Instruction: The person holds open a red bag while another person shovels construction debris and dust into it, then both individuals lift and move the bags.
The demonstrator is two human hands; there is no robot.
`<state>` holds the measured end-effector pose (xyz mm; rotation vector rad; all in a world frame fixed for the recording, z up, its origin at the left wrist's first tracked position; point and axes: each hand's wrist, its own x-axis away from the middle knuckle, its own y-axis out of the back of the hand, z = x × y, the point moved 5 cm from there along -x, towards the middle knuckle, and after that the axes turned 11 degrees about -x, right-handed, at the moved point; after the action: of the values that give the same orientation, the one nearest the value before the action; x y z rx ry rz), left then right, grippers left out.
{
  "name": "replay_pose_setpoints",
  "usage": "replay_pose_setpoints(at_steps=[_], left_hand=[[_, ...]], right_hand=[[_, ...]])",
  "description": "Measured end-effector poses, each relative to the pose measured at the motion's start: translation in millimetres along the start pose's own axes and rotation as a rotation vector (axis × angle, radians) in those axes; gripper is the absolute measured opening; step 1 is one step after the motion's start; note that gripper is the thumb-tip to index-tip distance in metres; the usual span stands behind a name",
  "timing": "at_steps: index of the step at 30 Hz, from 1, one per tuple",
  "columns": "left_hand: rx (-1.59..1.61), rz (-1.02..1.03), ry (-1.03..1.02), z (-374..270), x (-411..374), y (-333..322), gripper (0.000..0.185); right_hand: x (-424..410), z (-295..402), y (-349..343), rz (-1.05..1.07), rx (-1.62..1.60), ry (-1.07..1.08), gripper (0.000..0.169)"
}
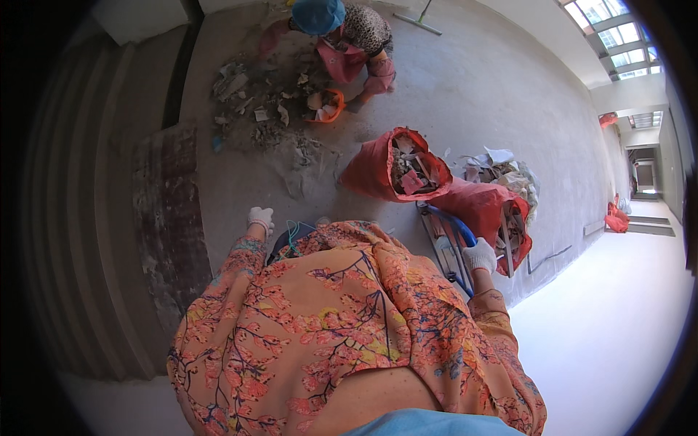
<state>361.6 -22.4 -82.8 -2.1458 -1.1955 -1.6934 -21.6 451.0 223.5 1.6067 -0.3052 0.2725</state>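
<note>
My right hand [480, 256], in a white knit glove, grips the blue bar of a folding hand cart [448, 240]. Against the cart leans a red woven sack [473, 203] full of debris, with a long strip sticking out of its mouth. Another red sack [366, 170], also stuffed with rubble, stands just ahead of it. On the other side, my gloved left hand [260, 218] hangs with its fingers curled and nothing visible in it. A teal cord [294, 233] lies near my waist.
A co-worker [354, 38] crouches ahead beside an orange basket [339, 104] and a rubble heap [267, 103]. Steps [103, 218] and a worn dark board [172, 212] are on the left. Waste [504, 169] lies behind the sacks. A floor squeegee [417, 24] is farther off.
</note>
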Motion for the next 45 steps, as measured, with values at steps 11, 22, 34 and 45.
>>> replay_pose_setpoints(at_steps=[11,22,34,45], left_hand=[[0.003,-0.041,-0.011,6,-3,1,0.041],[0.018,-0.052,0.003,6,5,5,0.025],[-0.042,-0.03,-0.014,5,-3,3,0.023],[-0.029,-0.055,-0.013,7,1,5,0.033]], right_hand=[[5,3,3,-0.003,-0.008,0.006,0.03],[5,4,4,-0.019,-0.011,0.021,0.03],[5,3,4,-0.007,-0.012,0.021,0.032],[5,4,5,0.003,-0.011,0.012,0.031]])
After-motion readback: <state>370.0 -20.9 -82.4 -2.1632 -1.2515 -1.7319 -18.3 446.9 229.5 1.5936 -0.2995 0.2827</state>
